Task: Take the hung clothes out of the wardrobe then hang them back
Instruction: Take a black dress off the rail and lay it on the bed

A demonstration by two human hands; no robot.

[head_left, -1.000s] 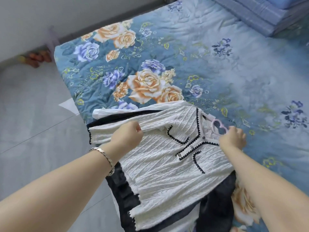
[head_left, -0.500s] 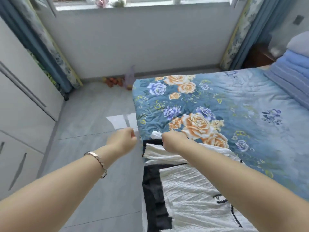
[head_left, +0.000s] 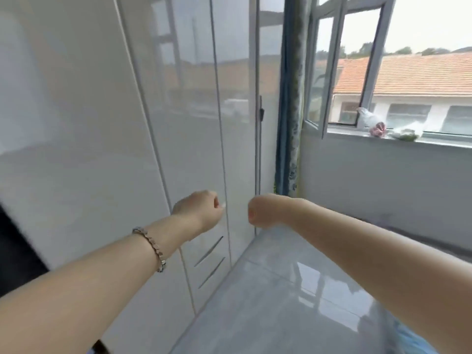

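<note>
- Facing the wardrobe (head_left: 178, 111) in the head view, you have both arms stretched toward its glossy white doors. They fill the frame from 9 to 12 o'clock and look closed. A dark strip at the 9 o'clock edge may be an open section, but I cannot tell.
- Your left hand (head_left: 198, 210) sits just left of centre, its fingers curled into the palm with nothing visible in them. Your right hand (head_left: 263, 212) is just beside it, fingers curled likewise and holding nothing.
- The step in hand looks like reaching to open a door. Uncurl your fingers first, hook a door edge, and pull evenly so the panel swings clear of your arms.
- The hung clothes are not in view, so their look and exact place cannot be told; they may be behind these doors.
- The wardrobe itself shows tall flat panels that mirror the window (head_left: 383, 72), with drawer fronts (head_left: 212, 264) low toward 6 o'clock.
</note>
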